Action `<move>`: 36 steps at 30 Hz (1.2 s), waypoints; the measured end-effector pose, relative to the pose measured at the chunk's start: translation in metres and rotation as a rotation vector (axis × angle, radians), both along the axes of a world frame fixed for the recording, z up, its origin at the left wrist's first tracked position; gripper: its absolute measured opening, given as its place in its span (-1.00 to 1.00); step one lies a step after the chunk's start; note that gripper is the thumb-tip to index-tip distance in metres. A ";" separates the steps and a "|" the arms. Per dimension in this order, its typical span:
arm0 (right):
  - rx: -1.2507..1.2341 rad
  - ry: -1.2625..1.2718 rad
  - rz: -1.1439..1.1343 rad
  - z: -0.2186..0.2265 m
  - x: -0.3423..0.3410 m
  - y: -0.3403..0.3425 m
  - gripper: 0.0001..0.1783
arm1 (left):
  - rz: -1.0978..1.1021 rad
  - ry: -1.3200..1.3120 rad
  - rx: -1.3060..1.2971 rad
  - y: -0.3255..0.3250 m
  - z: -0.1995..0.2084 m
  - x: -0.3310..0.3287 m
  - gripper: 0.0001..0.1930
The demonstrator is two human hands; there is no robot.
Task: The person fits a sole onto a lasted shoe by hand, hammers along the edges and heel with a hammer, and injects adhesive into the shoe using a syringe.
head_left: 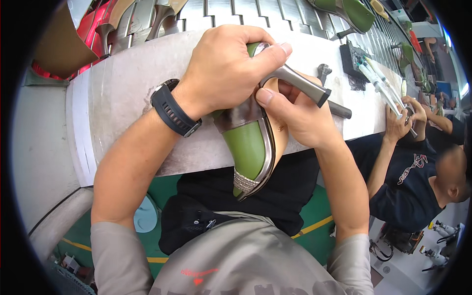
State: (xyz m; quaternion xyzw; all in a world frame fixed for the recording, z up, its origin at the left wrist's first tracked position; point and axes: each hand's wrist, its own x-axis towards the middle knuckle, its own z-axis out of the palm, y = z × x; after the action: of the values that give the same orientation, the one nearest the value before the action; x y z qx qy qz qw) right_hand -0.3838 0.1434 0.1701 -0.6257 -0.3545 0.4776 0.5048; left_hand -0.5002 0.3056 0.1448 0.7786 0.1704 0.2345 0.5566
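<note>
A green high-heeled shoe [247, 150] with a metallic grey heel and edging hangs over the near edge of the work table, its toe pointing down toward me. A band of sparkling stones crosses it near the toe. My left hand [228, 66], with a black watch at the wrist, is closed around the heel end, thumb near the base of the heel. Against the tan side of the shoe, my right hand [309, 115] grips it, thumb pressed beside the heel; some of its fingers are hidden behind the shoe.
Behind my hands lies the pale table [132, 73], with a small metal tool head [323, 72] and a dark handle [340, 110]. A slatted metal conveyor [236, 12] carries more shoes. At the right, a co-worker's hands [400, 123] are by syringes [381, 86] and a black block [351, 59].
</note>
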 end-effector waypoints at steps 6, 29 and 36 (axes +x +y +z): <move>0.070 0.011 -0.071 -0.015 -0.004 -0.008 -0.63 | 0.021 0.025 0.015 -0.001 0.001 -0.001 -0.66; -0.101 0.038 0.113 0.009 -0.002 -0.018 -0.44 | 0.033 0.000 0.023 -0.004 0.007 -0.005 -0.66; -0.116 0.287 -0.031 0.023 -0.026 -0.053 -0.22 | 0.020 -0.074 0.158 -0.004 0.004 -0.006 -0.65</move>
State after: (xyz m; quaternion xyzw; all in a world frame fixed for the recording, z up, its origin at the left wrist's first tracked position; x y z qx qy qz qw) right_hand -0.4097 0.0908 0.1929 -0.5847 -0.2408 0.5737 0.5205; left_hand -0.5065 0.3014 0.1490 0.8092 0.1384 0.2811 0.4971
